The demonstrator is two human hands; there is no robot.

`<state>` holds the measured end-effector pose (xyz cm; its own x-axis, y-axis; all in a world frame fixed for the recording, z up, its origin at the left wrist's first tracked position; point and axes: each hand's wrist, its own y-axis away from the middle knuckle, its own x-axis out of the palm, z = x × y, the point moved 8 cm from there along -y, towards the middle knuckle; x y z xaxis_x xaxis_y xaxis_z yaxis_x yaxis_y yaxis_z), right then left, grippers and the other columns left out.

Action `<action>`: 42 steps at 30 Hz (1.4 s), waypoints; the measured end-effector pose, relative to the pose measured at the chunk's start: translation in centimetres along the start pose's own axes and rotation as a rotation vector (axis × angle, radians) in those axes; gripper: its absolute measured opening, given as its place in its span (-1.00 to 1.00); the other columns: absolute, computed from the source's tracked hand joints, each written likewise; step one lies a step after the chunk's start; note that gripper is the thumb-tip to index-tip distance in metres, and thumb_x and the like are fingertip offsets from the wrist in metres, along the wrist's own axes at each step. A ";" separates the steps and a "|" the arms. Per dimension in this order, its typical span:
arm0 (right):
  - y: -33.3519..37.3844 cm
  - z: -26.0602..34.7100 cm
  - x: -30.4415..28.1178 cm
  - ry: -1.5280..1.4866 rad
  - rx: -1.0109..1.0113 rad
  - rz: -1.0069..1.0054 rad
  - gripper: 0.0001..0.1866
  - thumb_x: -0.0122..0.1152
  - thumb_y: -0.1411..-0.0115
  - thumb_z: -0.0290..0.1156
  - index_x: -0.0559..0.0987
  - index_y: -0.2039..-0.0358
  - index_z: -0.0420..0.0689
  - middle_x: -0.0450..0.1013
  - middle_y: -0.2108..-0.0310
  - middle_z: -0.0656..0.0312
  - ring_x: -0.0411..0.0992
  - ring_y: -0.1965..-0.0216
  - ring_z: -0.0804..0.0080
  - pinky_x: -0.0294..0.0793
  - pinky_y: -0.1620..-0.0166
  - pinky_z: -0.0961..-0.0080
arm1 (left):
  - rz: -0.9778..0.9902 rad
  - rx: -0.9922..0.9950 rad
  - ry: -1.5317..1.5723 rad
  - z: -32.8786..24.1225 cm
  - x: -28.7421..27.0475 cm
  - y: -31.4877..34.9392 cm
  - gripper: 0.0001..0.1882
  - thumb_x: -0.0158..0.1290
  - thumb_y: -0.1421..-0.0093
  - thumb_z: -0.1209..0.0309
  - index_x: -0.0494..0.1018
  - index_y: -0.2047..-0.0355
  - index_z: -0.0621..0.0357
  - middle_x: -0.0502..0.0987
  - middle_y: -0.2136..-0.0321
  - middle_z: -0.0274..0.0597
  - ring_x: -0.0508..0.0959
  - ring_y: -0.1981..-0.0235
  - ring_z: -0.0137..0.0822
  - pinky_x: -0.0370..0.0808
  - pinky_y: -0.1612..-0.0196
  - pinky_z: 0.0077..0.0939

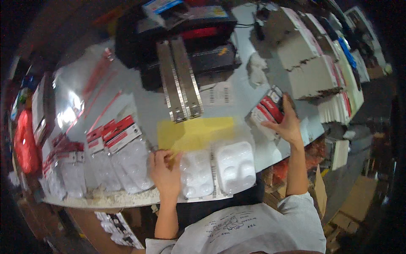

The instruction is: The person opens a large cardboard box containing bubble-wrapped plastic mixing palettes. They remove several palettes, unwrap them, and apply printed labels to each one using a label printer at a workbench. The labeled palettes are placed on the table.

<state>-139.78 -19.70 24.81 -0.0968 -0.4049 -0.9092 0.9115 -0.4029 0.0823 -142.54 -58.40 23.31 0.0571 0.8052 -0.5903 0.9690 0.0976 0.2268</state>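
Observation:
On the right, my right hand point(289, 125) wraps a small stack of red and black printed cards point(270, 108), thumb on the near side and fingers along the right edge. My left hand point(165, 171) is curled with its fingertips together at the left of a white blister tray point(197, 173); whatever it pinches is hidden. A second white blister tray point(235, 167) with round hollows lies to the right of the first. Both sit at the table's front edge, below a yellow sheet point(194, 132).
Clear packs with red header cards point(122, 134) overlap on the left. A black machine point(190, 59) with two metal rails point(181, 80) stands at the back. Tall card stacks point(302, 63) line the right side. A red bag point(26, 142) is at far left.

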 end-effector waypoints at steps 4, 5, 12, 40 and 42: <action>0.0 0.5 -0.3 0.104 -0.090 -0.024 0.25 0.42 0.37 0.11 -0.02 -0.18 -0.38 -0.05 -0.21 -0.19 -0.06 -0.25 0.01 -0.04 -0.23 0.26 | -0.062 0.167 -0.118 -1.3 0.1 0.2 -0.77 0.16 0.01 0.40 0.34 0.46 0.23 0.33 0.44 -0.15 0.40 0.45 -0.23 0.35 0.36 -0.43; 0.0 0.2 -0.3 0.020 -0.061 0.006 0.25 0.39 0.35 0.14 -0.02 -0.19 -0.36 -0.07 -0.22 -0.18 -0.10 -0.27 0.03 -0.09 -0.24 0.25 | -0.062 0.167 -0.110 -1.3 0.1 0.2 -0.77 0.16 0.01 0.40 0.34 0.46 0.23 0.33 0.44 -0.15 0.39 0.45 -0.23 0.35 0.36 -0.43; -0.2 0.1 -0.7 0.158 -0.033 0.071 0.24 0.37 0.36 0.17 0.00 -0.19 -0.35 -0.06 -0.23 -0.11 -0.08 -0.26 0.05 -0.05 -0.21 0.20 | -0.067 0.214 -0.069 -1.4 0.0 0.3 -0.80 0.12 -0.03 0.42 0.32 0.47 0.23 0.35 0.45 -0.18 0.38 0.45 -0.28 0.32 0.33 -0.48; 4.5 21.4 0.2 -0.565 -0.519 0.556 -0.73 0.33 0.07 -0.35 0.50 0.43 -0.26 0.38 0.65 0.19 0.26 0.64 0.59 0.28 0.52 0.65 | 0.259 0.091 0.533 -5.9 -0.3 3.4 -0.86 0.02 -0.15 0.44 0.46 0.45 0.27 0.48 0.66 -0.26 0.34 0.66 -0.57 0.28 0.57 -0.67; 4.8 21.5 0.6 -0.465 -0.560 0.586 -0.73 0.33 0.08 -0.35 0.51 0.43 -0.25 0.37 0.66 0.19 0.25 0.66 0.58 0.27 0.53 0.65 | 0.254 0.126 0.466 -5.9 -0.3 3.4 -0.86 0.03 -0.15 0.43 0.45 0.47 0.27 0.44 0.70 -0.27 0.32 0.69 -0.57 0.27 0.60 -0.65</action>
<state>-144.03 -39.56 33.48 0.3994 -0.7547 -0.5204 0.9136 0.3747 0.1578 -140.65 -54.80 28.85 0.2078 0.9712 -0.1163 0.9617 -0.1812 0.2058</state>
